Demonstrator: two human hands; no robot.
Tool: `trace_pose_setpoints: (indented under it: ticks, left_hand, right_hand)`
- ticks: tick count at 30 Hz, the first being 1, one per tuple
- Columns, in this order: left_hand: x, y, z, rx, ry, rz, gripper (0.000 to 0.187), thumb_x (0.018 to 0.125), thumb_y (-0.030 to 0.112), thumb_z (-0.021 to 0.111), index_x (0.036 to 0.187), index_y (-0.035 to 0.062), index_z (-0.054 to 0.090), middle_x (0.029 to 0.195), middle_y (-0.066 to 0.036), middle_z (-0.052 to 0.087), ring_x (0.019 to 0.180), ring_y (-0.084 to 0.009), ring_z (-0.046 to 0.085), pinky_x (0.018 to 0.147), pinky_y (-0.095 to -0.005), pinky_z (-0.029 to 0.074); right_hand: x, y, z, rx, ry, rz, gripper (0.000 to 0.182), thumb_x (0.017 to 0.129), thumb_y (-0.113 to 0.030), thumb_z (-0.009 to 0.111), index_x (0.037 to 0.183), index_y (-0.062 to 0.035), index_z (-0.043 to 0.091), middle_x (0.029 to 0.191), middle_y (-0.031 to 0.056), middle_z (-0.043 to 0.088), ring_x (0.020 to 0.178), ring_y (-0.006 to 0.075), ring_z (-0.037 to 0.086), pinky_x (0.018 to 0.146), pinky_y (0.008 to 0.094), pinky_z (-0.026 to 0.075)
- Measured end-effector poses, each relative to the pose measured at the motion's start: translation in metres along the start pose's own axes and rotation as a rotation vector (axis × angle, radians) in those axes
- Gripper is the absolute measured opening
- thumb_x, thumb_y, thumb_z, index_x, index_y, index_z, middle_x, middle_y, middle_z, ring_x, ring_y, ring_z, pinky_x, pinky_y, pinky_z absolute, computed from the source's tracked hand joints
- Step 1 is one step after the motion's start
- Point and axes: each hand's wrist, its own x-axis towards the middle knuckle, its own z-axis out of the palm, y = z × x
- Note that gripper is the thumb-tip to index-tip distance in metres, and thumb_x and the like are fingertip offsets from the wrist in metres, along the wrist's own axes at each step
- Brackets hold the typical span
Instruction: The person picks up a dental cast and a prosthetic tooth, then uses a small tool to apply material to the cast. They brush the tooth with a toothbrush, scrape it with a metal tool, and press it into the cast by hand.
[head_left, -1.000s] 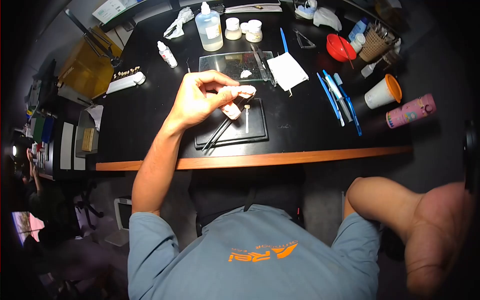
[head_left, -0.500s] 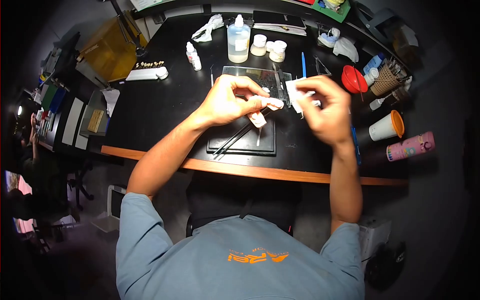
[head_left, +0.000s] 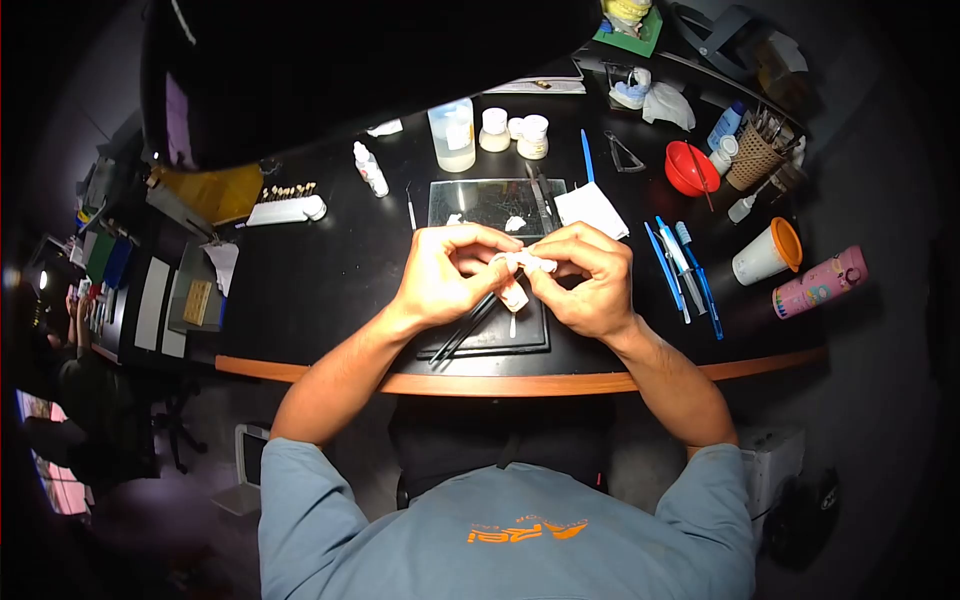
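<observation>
My left hand [head_left: 445, 272] pinches a small pale pinkish model [head_left: 514, 294] that looks like a dental cast, held above the black tray [head_left: 535, 335]. On its right side, the fingertips of my right hand [head_left: 590, 275] are closed against the model's upper part; whether they hold anything separate is hidden. Dark slender tools [head_left: 462, 330] lie slanted on the tray below my left hand. Behind both hands is a glass slab [head_left: 480, 195] with small white lumps on it. A white paper pad [head_left: 594, 210] lies just behind my right hand.
A large bottle [head_left: 453, 137], small jars [head_left: 533, 138] and a dropper bottle [head_left: 370, 170] stand at the back. Blue-handled tools [head_left: 685, 270], a red bowl [head_left: 688, 170], a lidded cup [head_left: 765, 252] and a pink bottle [head_left: 818, 283] are right. A dark shape covers the upper left. Another person [head_left: 85, 390] is far left.
My right hand has moved left from beside the white pad to the model and closed on it. The camera view has shifted, and a large dark shape now covers the top left.
</observation>
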Motion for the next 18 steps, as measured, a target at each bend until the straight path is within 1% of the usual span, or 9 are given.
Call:
trace_pose_setpoints:
  ticks: [3,4,7,10,13,16,17,18]
  left_hand:
    - [0.001,-0.003,0.000,-0.036,-0.017,0.025,0.024,0.095,-0.004,0.072,0.116,-0.0130,0.067,0.104,-0.021,0.075,0.088,-0.0213,0.076,0.078,-0.0317,0.065]
    - [0.001,-0.002,0.000,-0.056,-0.022,0.028,0.025,0.095,-0.004,0.072,0.118,-0.0129,0.067,0.103,-0.021,0.075,0.088,-0.0213,0.076,0.079,-0.0320,0.065]
    - [0.001,0.003,0.000,-0.066,-0.023,-0.027,0.030,0.094,-0.002,0.074,0.121,-0.0120,0.066,0.103,-0.020,0.075,0.088,-0.0210,0.076,0.081,-0.0329,0.065]
    - [0.001,0.002,-0.004,-0.091,-0.051,-0.073,0.034,0.093,-0.001,0.075,0.123,-0.0124,0.064,0.104,-0.020,0.075,0.091,-0.0206,0.076,0.084,-0.0334,0.063]
    - [0.003,0.001,-0.004,-0.068,-0.063,-0.055,0.032,0.098,0.007,0.072,0.124,-0.0112,0.066,0.104,-0.019,0.076,0.094,-0.0194,0.075,0.084,-0.0322,0.062]
    - [0.006,-0.004,-0.009,-0.088,-0.034,-0.063,0.031,0.104,0.016,0.065,0.123,-0.0087,0.068,0.104,-0.016,0.076,0.094,-0.0173,0.074,0.082,-0.0296,0.061]
    - [0.005,-0.005,-0.006,-0.121,0.050,-0.094,0.031,0.108,0.021,0.059,0.114,-0.0056,0.073,0.098,-0.013,0.076,0.086,-0.0150,0.073,0.076,-0.0272,0.060]
    - [0.007,-0.007,-0.008,-0.036,0.107,-0.078,0.029,0.108,0.021,0.059,0.106,-0.0043,0.073,0.093,-0.012,0.075,0.081,-0.0140,0.072,0.071,-0.0265,0.059]
  right_hand:
    - [0.001,0.002,0.001,0.017,0.032,-0.079,0.018,0.079,0.009,0.080,0.096,0.0030,0.076,0.094,0.0109,0.071,0.079,0.0120,0.072,0.063,0.0221,0.061]
    - [0.002,-0.001,0.001,0.002,0.041,-0.090,0.018,0.077,0.008,0.081,0.094,0.0033,0.075,0.093,0.0111,0.070,0.078,0.0148,0.073,0.063,0.0249,0.064]
    - [0.003,-0.003,0.001,-0.020,0.053,-0.115,0.018,0.077,0.008,0.080,0.093,0.0033,0.075,0.092,0.0110,0.070,0.078,0.0145,0.073,0.063,0.0243,0.064]
    - [0.001,0.002,0.004,0.043,0.078,-0.086,0.017,0.077,0.008,0.080,0.093,0.0031,0.075,0.092,0.0110,0.070,0.077,0.0141,0.073,0.062,0.0236,0.064]
    - [-0.001,0.007,0.004,0.081,0.064,-0.017,0.017,0.078,0.008,0.079,0.093,0.0039,0.075,0.091,0.0104,0.069,0.077,0.0122,0.072,0.062,0.0225,0.063]
    - [-0.002,0.006,-0.001,0.148,-0.002,0.109,0.013,0.084,0.009,0.078,0.096,0.0064,0.073,0.095,0.0110,0.068,0.080,0.0122,0.071,0.066,0.0210,0.061]
    - [-0.002,0.009,-0.001,0.205,0.003,0.145,0.012,0.085,0.009,0.077,0.096,0.0071,0.072,0.095,0.0111,0.068,0.080,0.0127,0.071,0.066,0.0214,0.061]
    - [-0.003,0.012,0.000,0.262,0.008,0.183,0.011,0.085,0.010,0.076,0.096,0.0078,0.072,0.095,0.0112,0.067,0.080,0.0131,0.072,0.067,0.0218,0.061]
